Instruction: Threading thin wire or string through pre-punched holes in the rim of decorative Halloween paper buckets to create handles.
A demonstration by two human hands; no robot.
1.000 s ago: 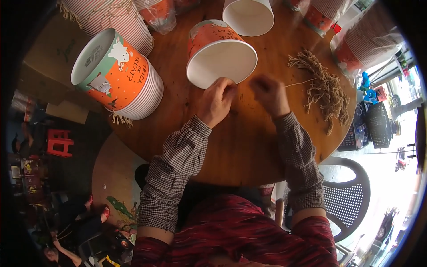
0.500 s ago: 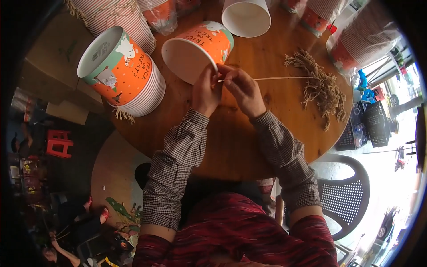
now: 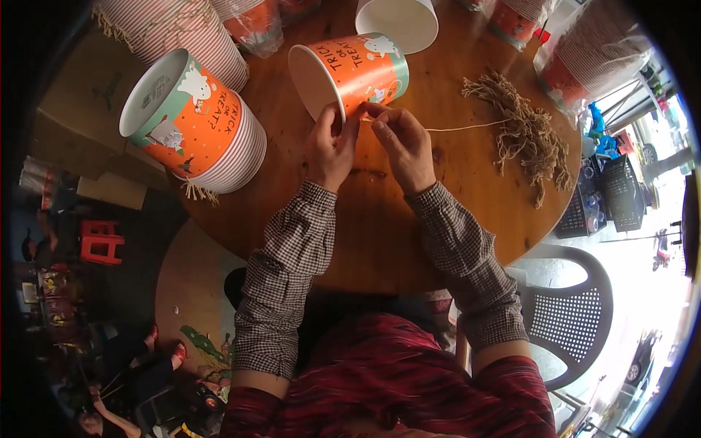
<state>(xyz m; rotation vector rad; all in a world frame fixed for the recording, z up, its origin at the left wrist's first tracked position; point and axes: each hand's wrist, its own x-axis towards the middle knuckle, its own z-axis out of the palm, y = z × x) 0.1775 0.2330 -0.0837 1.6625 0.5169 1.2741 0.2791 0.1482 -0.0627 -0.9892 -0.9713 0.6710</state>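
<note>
An orange paper bucket (image 3: 349, 73) with a green band and ghost pictures lies tipped on its side, its white mouth facing left. My left hand (image 3: 334, 148) is closed on the bucket's near rim, the thumb against its side. Close beside it, my right hand (image 3: 406, 148) pinches a thin pale cord (image 3: 467, 129) against the bucket's wall near the rim. The fingers hide the cord's end. From there the cord runs right to a tangled heap of tan rope pieces (image 3: 527, 131) with frayed ends.
Left of my hands lean nested orange buckets (image 3: 212, 120), with a taller striped stack (image 3: 175, 33) behind. A white bucket (image 3: 401, 25) lies at the back of the round wooden table (image 3: 365, 241). Plastic-wrapped stacks (image 3: 584, 66) stand at the far right. A chair (image 3: 573, 321) is at lower right.
The bucket has turned and shifted right, showing more of its printed side. My fingers stay at its rim. The cord to the heap now hangs slacker.
</note>
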